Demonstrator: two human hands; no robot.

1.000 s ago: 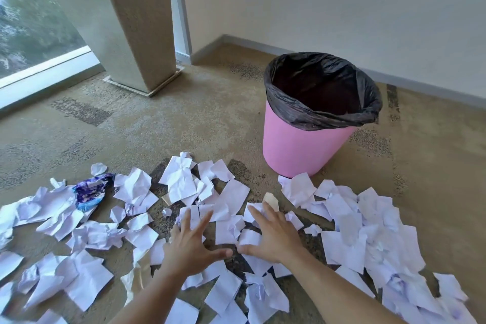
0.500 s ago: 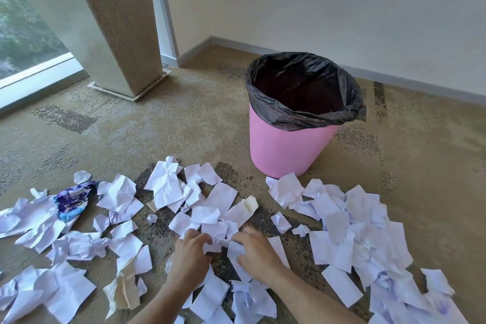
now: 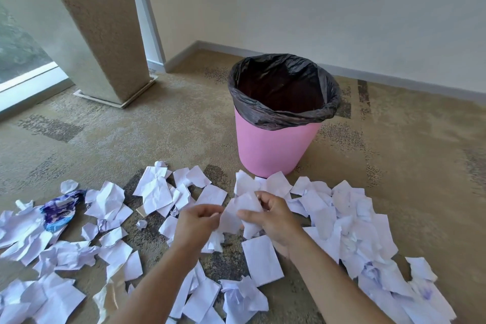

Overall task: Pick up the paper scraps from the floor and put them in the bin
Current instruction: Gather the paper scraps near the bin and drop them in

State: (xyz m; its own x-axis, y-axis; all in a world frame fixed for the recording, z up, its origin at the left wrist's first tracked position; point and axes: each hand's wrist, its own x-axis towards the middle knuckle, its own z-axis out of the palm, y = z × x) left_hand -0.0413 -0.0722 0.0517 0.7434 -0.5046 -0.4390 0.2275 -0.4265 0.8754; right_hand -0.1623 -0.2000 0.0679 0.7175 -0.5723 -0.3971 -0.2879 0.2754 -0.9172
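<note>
Several white paper scraps [image 3: 155, 192] lie scattered across the carpet in a band from left to right. A pink bin [image 3: 271, 150] with a black liner stands upright just beyond them, its mouth open. My left hand [image 3: 196, 223] and my right hand [image 3: 271, 218] are raised a little above the floor in front of the bin. Together they grip a bunch of white scraps [image 3: 243, 209] held between them. Both hands have curled fingers around the paper.
A crumpled blue and purple wrapper [image 3: 61, 209] lies among the scraps at the left. A beige pillar [image 3: 102, 34] stands at the back left beside a window. A white wall with a skirting board runs behind the bin.
My hands went from lying flat on the scraps to gathering them, and now they have lifted a bunch off the carpet toward the bin.
</note>
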